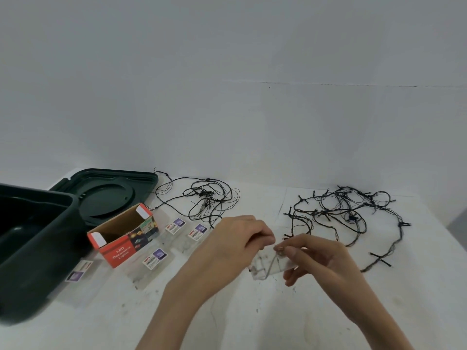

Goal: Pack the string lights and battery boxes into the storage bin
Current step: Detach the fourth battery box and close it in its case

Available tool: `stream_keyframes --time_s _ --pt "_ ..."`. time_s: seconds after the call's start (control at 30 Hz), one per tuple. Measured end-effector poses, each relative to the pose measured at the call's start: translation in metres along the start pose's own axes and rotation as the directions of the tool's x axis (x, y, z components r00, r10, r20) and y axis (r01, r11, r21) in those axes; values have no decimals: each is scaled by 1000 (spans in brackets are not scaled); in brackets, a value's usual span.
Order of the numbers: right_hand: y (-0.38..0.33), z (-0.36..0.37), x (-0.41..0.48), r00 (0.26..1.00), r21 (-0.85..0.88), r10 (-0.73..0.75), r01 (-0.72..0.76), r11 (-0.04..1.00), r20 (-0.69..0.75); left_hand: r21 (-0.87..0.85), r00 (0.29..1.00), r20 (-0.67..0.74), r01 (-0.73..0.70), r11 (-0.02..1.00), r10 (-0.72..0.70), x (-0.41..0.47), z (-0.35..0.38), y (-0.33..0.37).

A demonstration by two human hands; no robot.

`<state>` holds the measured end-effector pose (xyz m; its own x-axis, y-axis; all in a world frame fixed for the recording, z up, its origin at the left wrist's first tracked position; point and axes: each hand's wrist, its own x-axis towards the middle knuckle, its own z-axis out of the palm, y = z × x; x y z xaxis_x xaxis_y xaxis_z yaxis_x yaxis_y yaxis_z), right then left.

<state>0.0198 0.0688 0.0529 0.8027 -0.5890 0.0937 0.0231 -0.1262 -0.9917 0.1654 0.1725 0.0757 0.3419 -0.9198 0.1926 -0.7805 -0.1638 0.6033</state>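
Observation:
Over the middle of the white table [252,311] both my hands hold a clear battery box [267,266] with thin wire on it. My left hand [235,243] grips its upper left end with curled fingers. My right hand [313,256] pinches the wire at the box's top edge. Two black string lights lie tangled behind: one [207,200] at centre, a larger one [348,213] at the right. The dark green storage bin [32,274] stands open at the left edge. Several clear packets with labels [154,260] lie around a red open LED lights carton [121,236].
The bin's dark green lid [106,193] lies flat behind the bin, against the plain wall. The carton stands between the bin and my hands. The table's right edge runs close behind the larger tangle.

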Motion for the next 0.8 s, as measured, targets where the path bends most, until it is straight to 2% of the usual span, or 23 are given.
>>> stream_keyframes --time_s 0.13,0.27,0.37,0.47,0.57,0.63,0.7,0.8 --pt "3 -3 0 999 142 -20 15 990 33 -273 996 -29 68 960 -79 -1 0 -4" --pt "7 -3 1 994 366 -9 -34 930 113 -562 980 121 201 802 -161 -2 2 -10" --pt "9 1 3 997 487 4 -39 873 73 -659 963 175 270 703 -206 -9 9 -9" --pt "8 6 7 998 520 -2 33 853 -59 -696 953 194 302 652 -234 -16 18 -6" --pt "4 8 8 967 383 -65 159 910 -247 -719 936 238 349 601 -258 -21 21 -2" --pt "1 8 11 927 226 -122 211 951 -355 -708 926 273 376 598 -259 -24 23 0" --pt "0 6 13 886 36 -200 236 971 -419 -658 929 268 369 656 -254 -28 22 5" --pt "2 3 15 859 -192 -327 271 943 -394 -486 944 202 327 811 -260 -31 19 12"
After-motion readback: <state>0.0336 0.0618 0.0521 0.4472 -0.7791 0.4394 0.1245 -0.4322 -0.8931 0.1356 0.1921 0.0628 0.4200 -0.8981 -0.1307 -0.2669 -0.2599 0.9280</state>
